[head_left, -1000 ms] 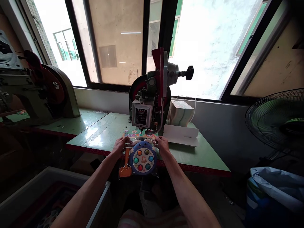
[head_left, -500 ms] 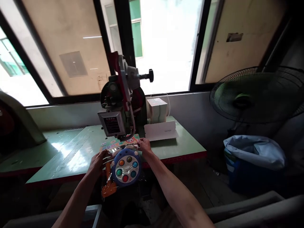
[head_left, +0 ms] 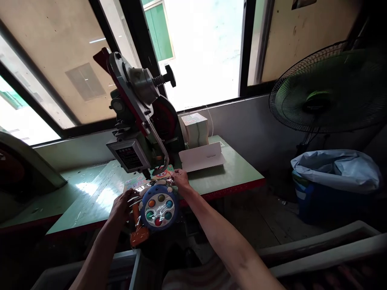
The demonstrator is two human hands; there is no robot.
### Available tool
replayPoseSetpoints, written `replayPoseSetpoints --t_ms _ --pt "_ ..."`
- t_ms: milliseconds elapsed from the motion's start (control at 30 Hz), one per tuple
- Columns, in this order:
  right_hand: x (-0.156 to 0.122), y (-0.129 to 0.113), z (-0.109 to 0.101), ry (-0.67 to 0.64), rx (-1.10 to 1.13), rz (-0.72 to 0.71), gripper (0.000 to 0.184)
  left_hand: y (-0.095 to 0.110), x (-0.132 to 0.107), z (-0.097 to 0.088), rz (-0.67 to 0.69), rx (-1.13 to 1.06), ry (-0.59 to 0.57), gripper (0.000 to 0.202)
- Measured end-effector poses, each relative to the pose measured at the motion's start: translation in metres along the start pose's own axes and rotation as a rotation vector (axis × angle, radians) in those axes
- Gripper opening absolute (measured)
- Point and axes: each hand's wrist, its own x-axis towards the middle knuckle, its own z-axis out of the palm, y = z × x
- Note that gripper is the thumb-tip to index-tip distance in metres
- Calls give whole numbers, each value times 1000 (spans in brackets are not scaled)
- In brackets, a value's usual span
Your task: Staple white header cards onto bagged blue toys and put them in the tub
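A clear plastic bag with a printed header card (head_left: 136, 182) holds a blue round toy (head_left: 159, 207) with coloured buttons and an orange toy hammer (head_left: 139, 231). My left hand (head_left: 122, 203) grips the bag's upper left edge. At the upper right corner, my right hand (head_left: 180, 179) is closed on the card and bag. The card's top edge lies under the head of a riveting or stapling machine (head_left: 136, 121), at the front of the green table. The toy hangs past the table edge toward me.
Behind the right hand stands an open white card box (head_left: 202, 158), with a stack of printed cards (head_left: 196, 131) behind it. A fan (head_left: 317, 100) and a blue bin with a pale liner (head_left: 335, 173) are at right. Crates (head_left: 136, 270) stand below.
My view has shifted, so the machine appears further left and larger. Both hands still hold the bagged toy, its card staying at the machine's head.
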Motion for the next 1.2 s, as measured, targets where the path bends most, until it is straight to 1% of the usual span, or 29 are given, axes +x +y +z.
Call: replayPoseSetpoints --t_ms 133,333,500,767,967,1100,1200 --pt "-4 0 -1 -7 -11 -17 13 -5 7 -3 -26 -61 -27 17" --pt "-5 0 -3 1 -41 -20 18 -6 5 -3 -27 -123 -46 14" --pt "-3 -2 -1 20 -79 -26 18 -7 5 -4 -24 -186 -69 16" --pt "-4 -2 -5 3 -134 -65 22 -15 11 -6 3 -264 -99 15" --pt "-7 -3 -9 -48 -176 -95 28 -22 18 -9 -43 -306 -127 20" --pt "-5 -2 -11 -51 -169 -96 34 -24 22 -9 -89 -297 -134 20" --pt "-5 -1 -11 -53 -152 -90 36 -23 22 -10 -86 -289 -135 19"
